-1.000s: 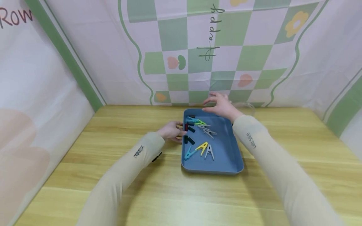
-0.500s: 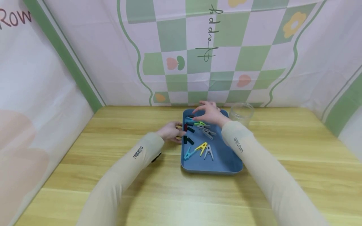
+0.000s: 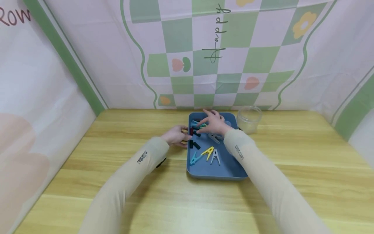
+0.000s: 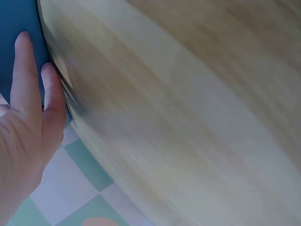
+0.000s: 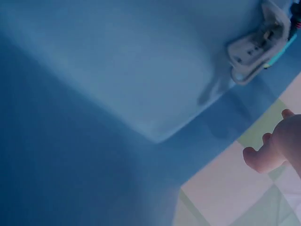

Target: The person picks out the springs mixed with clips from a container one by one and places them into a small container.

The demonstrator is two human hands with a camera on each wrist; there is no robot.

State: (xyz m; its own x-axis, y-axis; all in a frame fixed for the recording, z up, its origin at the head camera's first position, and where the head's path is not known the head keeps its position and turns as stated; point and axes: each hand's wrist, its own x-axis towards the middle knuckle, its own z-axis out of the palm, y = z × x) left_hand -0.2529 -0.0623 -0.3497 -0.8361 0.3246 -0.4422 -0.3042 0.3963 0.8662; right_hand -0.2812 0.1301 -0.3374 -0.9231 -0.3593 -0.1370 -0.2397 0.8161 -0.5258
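A blue tray (image 3: 226,167) sits on the wooden table with clothespins and small dark pieces in it. My left hand (image 3: 176,135) rests on the tray's left wall; in the left wrist view its extended fingers (image 4: 26,70) lie against the outside. My right hand (image 3: 215,124) reaches over the tray's far left part, fingers spread, partly covering clothespins there. Near its fingertips lie black pieces (image 3: 196,145) and a dark red piece (image 3: 191,131). Nearer the front are a yellow clothespin (image 3: 208,151), a grey clothespin (image 3: 215,156) and a light-blue clothespin (image 3: 194,158). Whether the right fingertips touch anything cannot be told.
A clear round container (image 3: 249,121) stands just right of the tray's far end. Behind the table (image 3: 140,195) hangs a green-and-white checkered cloth (image 3: 203,65), close to the tray. Another cloth (image 3: 43,81) hangs along the left side.
My right hand has come from above the tray's far edge down and nearer, to the left-hand clothespins and black pieces. The clear container is now uncovered. My left hand has stayed in place.
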